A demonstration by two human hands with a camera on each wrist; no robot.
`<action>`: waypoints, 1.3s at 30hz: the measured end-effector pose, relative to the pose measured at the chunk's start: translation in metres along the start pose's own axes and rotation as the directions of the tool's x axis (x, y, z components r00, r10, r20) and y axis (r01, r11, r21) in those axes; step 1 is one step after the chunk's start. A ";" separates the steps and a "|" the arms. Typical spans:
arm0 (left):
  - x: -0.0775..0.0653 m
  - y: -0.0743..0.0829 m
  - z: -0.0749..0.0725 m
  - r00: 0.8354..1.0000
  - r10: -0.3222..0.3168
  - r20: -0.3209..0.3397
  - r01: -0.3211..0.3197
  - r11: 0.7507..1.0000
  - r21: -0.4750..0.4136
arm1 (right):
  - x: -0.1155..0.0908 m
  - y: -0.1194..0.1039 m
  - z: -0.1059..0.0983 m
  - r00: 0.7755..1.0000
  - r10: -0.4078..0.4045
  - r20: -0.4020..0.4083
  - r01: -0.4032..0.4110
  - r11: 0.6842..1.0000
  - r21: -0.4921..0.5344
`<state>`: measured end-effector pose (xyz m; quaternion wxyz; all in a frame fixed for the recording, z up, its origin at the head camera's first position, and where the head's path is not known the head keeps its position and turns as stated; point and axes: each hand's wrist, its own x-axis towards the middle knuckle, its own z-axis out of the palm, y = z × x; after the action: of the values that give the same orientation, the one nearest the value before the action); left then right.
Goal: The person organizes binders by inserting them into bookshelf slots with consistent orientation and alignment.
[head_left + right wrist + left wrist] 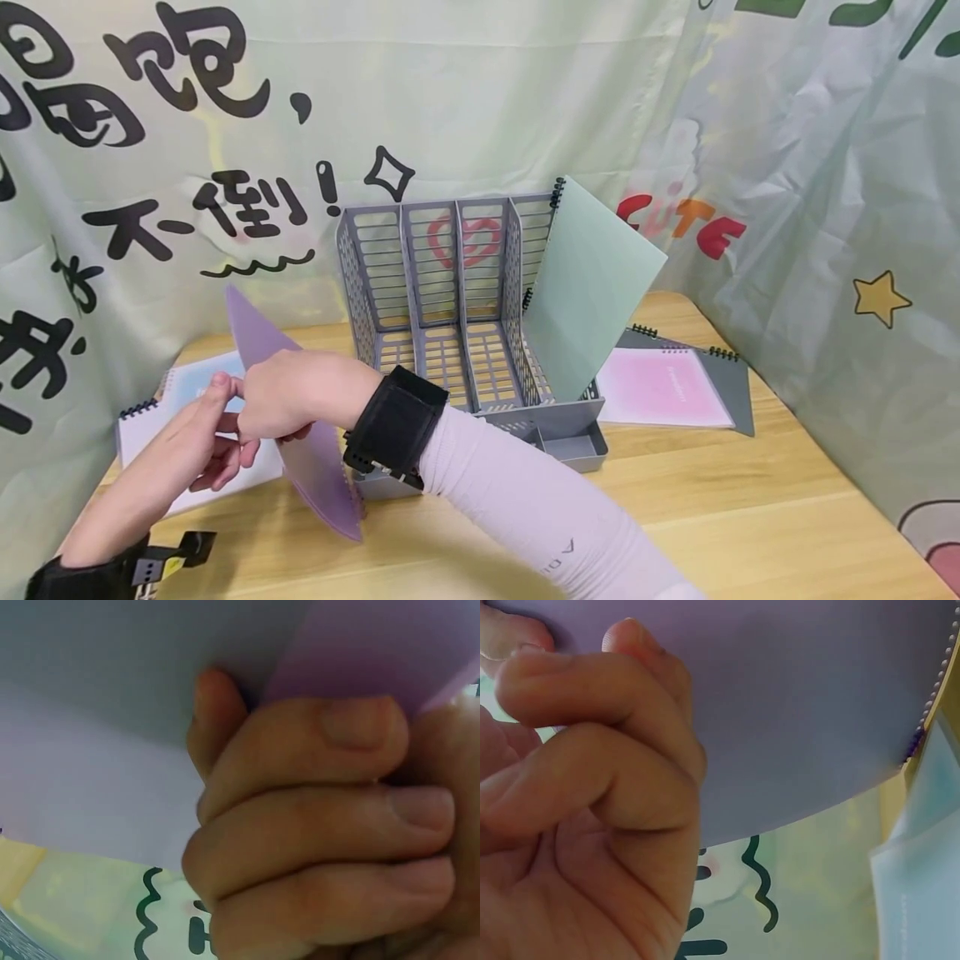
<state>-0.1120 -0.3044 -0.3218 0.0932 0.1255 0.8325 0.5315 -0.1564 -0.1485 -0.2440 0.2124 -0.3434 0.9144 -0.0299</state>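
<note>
A purple spiral-bound notebook [318, 471] stands tilted and bowed in front of the rack's left side. My right hand [288, 393] grips it by its left edge; in the right wrist view, the fingers [315, 825] curl against the purple cover. Close beside it, my left hand [198, 442] has loosely bent fingers, with thumb and forefinger at the right hand's fingertips. No notebook shows within the left fingers [622, 772]; contact at their tips is partly hidden. A grey file rack [461, 333] holds a pale green spiral notebook [585, 283] leaning in its rightmost slot.
Left of the rack, blue-and-white notebooks [150, 429] lie on the wooden table [712, 508]. To the right, a pink notebook [660, 387] overlaps a dark grey one [738, 396]. Small trays [573, 446] front the rack, and a printed cloth [487, 100] hangs behind.
</note>
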 end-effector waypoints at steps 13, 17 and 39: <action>0.000 -0.007 -0.004 0.998 -0.041 -0.045 0.042 0.999 0.016 | -0.009 0.021 0.001 0.994 -0.068 -0.080 0.061 0.994 -0.091; 0.001 -0.009 -0.006 0.997 -0.064 -0.046 0.065 0.998 0.016 | -0.017 0.029 0.001 0.988 -0.098 -0.117 0.090 0.994 -0.067; 0.000 -0.016 -0.012 0.990 -0.087 -0.110 0.096 0.993 0.075 | -0.037 0.046 0.005 0.960 -0.194 -0.201 0.182 0.980 -0.077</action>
<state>-0.1174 -0.3214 -0.3312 0.0679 0.0624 0.8618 0.4987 -0.1572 -0.0895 -0.2445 0.1020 -0.4297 0.8952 -0.0591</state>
